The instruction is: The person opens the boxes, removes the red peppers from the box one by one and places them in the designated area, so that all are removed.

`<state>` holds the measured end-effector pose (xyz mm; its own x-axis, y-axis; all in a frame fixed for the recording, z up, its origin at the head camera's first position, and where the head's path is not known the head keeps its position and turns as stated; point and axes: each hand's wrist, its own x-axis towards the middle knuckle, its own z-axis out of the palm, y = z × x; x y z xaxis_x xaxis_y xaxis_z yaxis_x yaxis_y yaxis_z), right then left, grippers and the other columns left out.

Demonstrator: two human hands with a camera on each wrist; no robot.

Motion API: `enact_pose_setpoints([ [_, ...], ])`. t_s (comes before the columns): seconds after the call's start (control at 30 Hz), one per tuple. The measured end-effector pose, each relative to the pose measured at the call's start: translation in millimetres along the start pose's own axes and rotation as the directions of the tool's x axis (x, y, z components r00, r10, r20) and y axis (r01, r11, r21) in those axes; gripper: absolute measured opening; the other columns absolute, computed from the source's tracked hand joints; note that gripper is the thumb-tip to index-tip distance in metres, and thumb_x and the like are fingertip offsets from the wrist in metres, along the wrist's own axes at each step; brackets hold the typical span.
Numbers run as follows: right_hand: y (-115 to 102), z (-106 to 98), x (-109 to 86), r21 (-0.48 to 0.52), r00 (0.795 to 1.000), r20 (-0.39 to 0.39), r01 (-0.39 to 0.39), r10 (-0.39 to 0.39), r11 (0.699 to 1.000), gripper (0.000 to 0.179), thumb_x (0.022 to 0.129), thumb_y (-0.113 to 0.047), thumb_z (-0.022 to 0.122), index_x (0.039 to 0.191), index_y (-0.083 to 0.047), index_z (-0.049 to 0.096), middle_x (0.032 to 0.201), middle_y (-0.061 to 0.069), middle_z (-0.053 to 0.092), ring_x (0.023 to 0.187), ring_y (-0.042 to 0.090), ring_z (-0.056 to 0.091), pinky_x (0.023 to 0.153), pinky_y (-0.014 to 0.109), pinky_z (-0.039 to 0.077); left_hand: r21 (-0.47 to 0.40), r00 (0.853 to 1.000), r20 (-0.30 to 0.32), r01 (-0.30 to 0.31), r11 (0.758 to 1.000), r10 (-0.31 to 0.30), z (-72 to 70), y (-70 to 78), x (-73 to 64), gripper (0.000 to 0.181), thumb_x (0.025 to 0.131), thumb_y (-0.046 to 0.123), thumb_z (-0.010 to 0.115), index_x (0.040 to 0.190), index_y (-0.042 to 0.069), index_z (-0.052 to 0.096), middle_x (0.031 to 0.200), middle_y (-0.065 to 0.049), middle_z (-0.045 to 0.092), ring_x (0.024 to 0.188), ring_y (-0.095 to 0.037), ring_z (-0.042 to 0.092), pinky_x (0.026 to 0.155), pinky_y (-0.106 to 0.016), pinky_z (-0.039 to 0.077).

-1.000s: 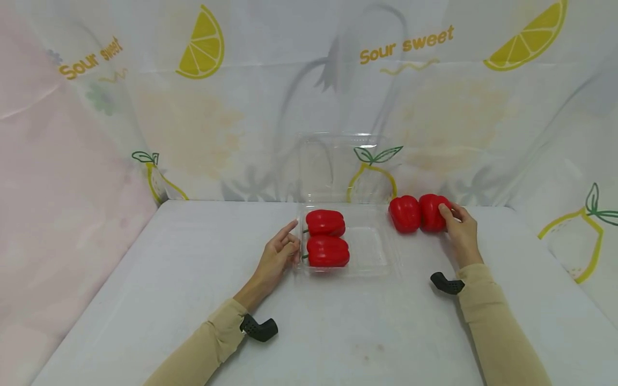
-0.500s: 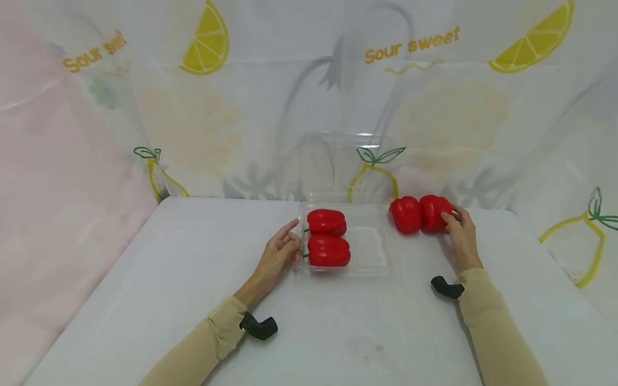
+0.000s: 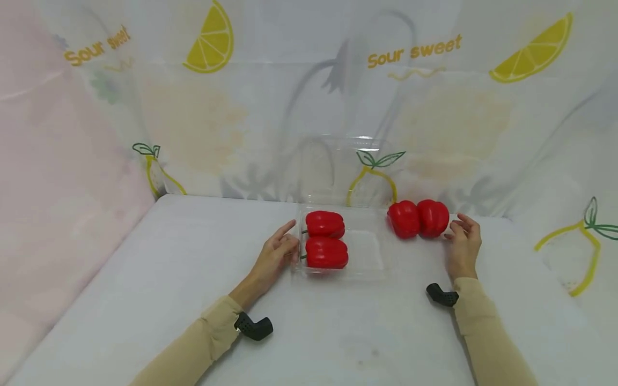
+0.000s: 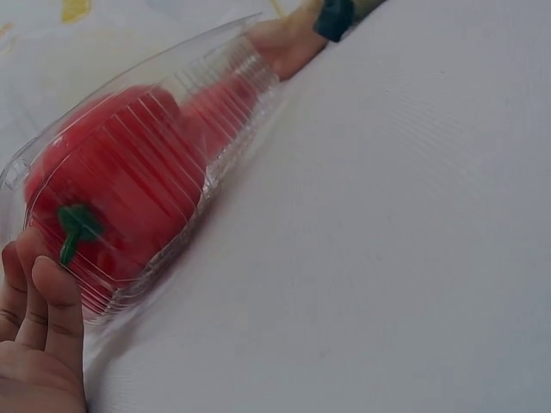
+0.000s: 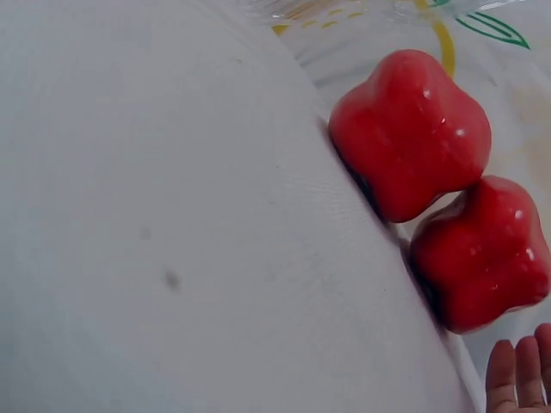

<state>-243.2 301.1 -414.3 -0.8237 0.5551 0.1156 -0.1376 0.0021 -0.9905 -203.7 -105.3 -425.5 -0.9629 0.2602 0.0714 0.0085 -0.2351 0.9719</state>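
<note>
White table: a flat, pale surface is shown, marked by small dark spots toward the near side.
Clear container: set near the back edge, its lid raised behind.
Loose red peppers: left one and right one placed touching, to the container's right.

Printed cloth is hanging behind and along both sides of a white surface, enclosing it like a small curtained booth. Lemon slices and "Sour sweet" lettering are decorating the cloth, while the views are leaving any wider setting unclear.
</note>
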Motion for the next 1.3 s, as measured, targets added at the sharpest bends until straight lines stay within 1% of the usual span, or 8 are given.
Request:
enact_pose_setpoints([
  [0.17, -7.3, -1.5, 2.2, 0.019, 0.988, -0.082, 0.129, -0.127, 0.991, 0.024, 0.094, -0.007, 0.045, 0.114, -0.016, 0.053, 0.096, -0.007, 0.048, 0.087, 0.007, 0.048, 0.068, 0.012, 0.043, -0.008, 1.000, 0.015, -0.010, 1.000, 0.010, 4.4, 0.2, 1.7, 0.057, 0.098, 0.014, 0.047, 0.150, 0.011, 0.023, 0.079, 0.006, 0.053, 0.065, -0.008, 0.052, 0.065, -0.019, 0.048],
  [0.4, -13.9, -3.9, 5.2, 0.036, 0.939, -0.120, 0.329, -0.323, 0.944, 0.021, 0.091, -0.002, 0.046, 0.104, -0.014, 0.058, 0.092, -0.006, 0.052, 0.085, 0.007, 0.048, 0.067, 0.017, 0.041, -0.037, 1.000, 0.005, -0.004, 0.999, 0.004, 7.5, -2.2, 3.7, 0.055, 0.099, 0.013, 0.045, 0.149, 0.012, 0.023, 0.078, 0.006, 0.053, 0.064, -0.008, 0.053, 0.066, -0.018, 0.048],
  [0.6, -28.7, 3.7, -4.5, -0.019, 0.906, 0.030, 0.423, -0.423, 0.906, 0.022, 0.091, 0.001, 0.046, 0.109, -0.003, 0.056, 0.098, -0.012, 0.054, 0.090, 0.004, 0.050, 0.071, 0.014, 0.041, -0.090, 1.000, -0.008, -0.006, 0.996, 0.005, 7.7, -2.8, 2.9, 0.056, 0.098, 0.009, 0.045, 0.149, 0.010, 0.022, 0.077, 0.005, 0.053, 0.063, -0.008, 0.052, 0.065, -0.019, 0.047],
  [0.8, -55.3, 21.6, -34.1, -0.003, 0.846, 0.243, 0.489, -0.473, 0.872, 0.026, 0.091, 0.005, 0.047, 0.114, 0.017, 0.047, 0.101, -0.011, 0.055, 0.095, 0.007, 0.051, 0.076, 0.011, 0.042, -0.115, 1.000, 0.012, -0.008, 0.993, 0.009, 2.6, -1.5, 1.8, 0.058, 0.097, 0.006, 0.044, 0.150, 0.010, 0.019, 0.077, 0.006, 0.053, 0.062, -0.008, 0.052, 0.062, -0.019, 0.045],
  [0.9, -65.6, 30.3, -45.6, -0.081, 0.795, 0.387, 0.534, -0.467, 0.841, 0.026, 0.091, 0.003, 0.049, 0.113, 0.016, 0.048, 0.101, -0.003, 0.057, 0.091, 0.003, 0.052, 0.071, 0.010, 0.045, -0.108, 1.000, 0.023, -0.013, 0.994, 0.016, 0.3, -0.1, 2.2, 0.059, 0.097, 0.005, 0.044, 0.150, 0.010, 0.019, 0.077, 0.005, 0.053, 0.063, -0.009, 0.052, 0.061, -0.019, 0.044],
  [1.03, -75.6, 38.8, -56.2, -0.172, 0.712, 0.535, 0.620, -0.456, 0.766, 0.028, 0.091, 0.000, 0.052, 0.116, 0.011, 0.050, 0.109, 0.019, 0.055, 0.093, 0.003, 0.051, 0.076, 0.009, 0.043, -0.099, 0.999, 0.036, -0.011, 0.995, 0.014, -0.3, 1.1, 2.5, 0.059, 0.097, 0.006, 0.044, 0.150, 0.010, 0.019, 0.078, 0.006, 0.054, 0.063, -0.008, 0.052, 0.062, -0.018, 0.044],
  [1.13, -79.3, 41.1, -60.3, -0.174, 0.674, 0.596, 0.639, -0.437, 0.749, 0.033, 0.090, 0.001, 0.054, 0.120, 0.011, 0.047, 0.115, 0.025, 0.052, 0.099, 0.012, 0.049, 0.084, 0.008, 0.040, -0.093, 0.999, 0.042, -0.004, 0.996, 0.008, -0.4, 0.3, 2.6, 0.058, 0.097, 0.005, 0.043, 0.150, 0.010, 0.019, 0.078, 0.006, 0.053, 0.064, -0.008, 0.052, 0.062, -0.018, 0.044],
  [1.3, -80.6, 43.7, -62.5, -0.209, 0.665, 0.649, 0.623, -0.370, 0.754, 0.037, 0.090, -0.002, 0.056, 0.124, 0.007, 0.045, 0.120, 0.021, 0.052, 0.103, 0.023, 0.049, 0.084, 0.005, 0.040, -0.085, 0.999, 0.048, -0.006, 0.996, 0.010, -1.2, 0.1, 2.9, 0.057, 0.098, 0.004, 0.042, 0.150, 0.010, 0.019, 0.078, 0.006, 0.053, 0.064, -0.007, 0.052, 0.062, -0.018, 0.044],
])
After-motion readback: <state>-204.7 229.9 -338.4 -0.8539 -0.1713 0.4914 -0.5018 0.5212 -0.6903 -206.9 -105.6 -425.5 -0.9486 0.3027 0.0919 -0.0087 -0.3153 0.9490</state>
